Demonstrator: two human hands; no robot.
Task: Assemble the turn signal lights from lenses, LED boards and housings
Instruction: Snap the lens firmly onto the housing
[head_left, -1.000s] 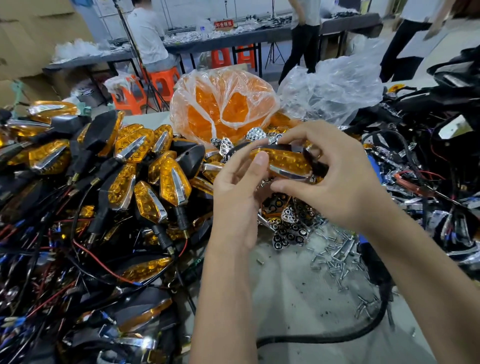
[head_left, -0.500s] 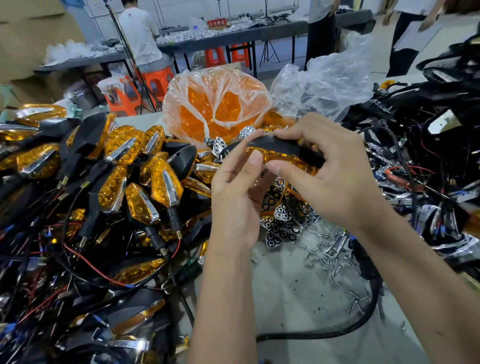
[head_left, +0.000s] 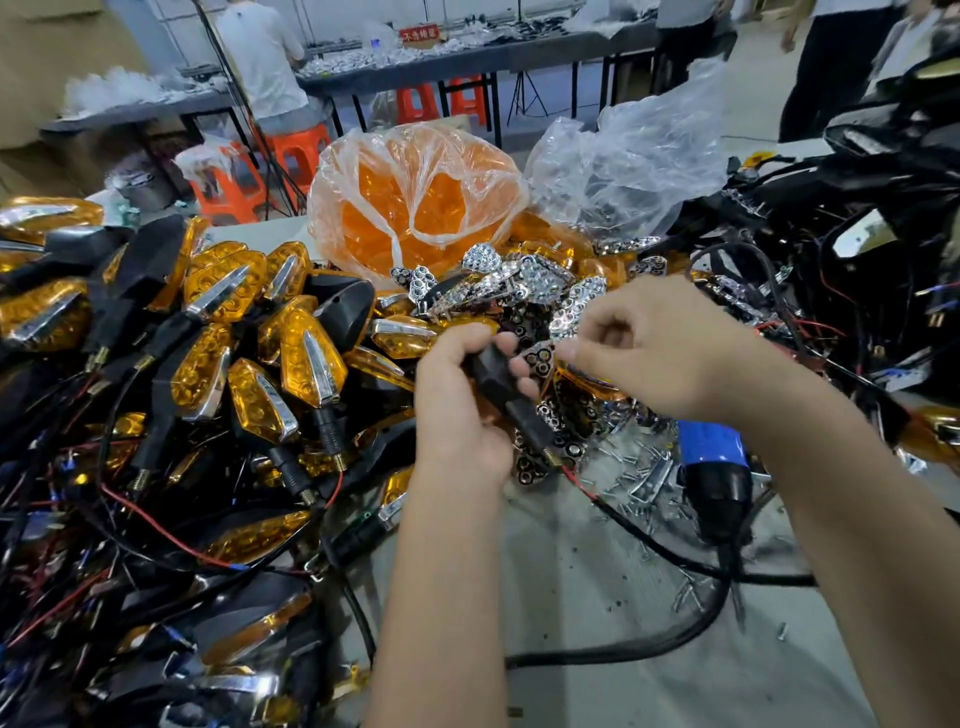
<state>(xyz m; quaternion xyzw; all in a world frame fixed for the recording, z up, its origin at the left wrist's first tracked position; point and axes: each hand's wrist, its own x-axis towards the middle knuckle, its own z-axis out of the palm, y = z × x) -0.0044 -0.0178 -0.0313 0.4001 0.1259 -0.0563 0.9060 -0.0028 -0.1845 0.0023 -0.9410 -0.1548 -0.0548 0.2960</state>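
My left hand (head_left: 462, 405) grips one turn signal (head_left: 493, 379) by its black housing. The black back faces me, and the stem with its red wire points down and to the right. My right hand (head_left: 660, 348) hovers just right of it, apart from the signal. Its fingers are curled, with thumb and forefinger tips close together and nothing visible between them. Behind the hands stands a clear bag of amber lenses (head_left: 415, 208), with chrome LED boards (head_left: 535, 280) heaped in front of it.
A big pile of finished amber signals (head_left: 291, 364) with tangled wires fills the left. Loose screws (head_left: 639, 467) and a blue-black electric screwdriver (head_left: 717, 467) lie under my right wrist. Black housings with wires (head_left: 857, 260) crowd the right. People work at tables behind.
The signal has come down and turned, so its amber lens faces away. My right hand has let go of it, and my left hand now holds it alone.
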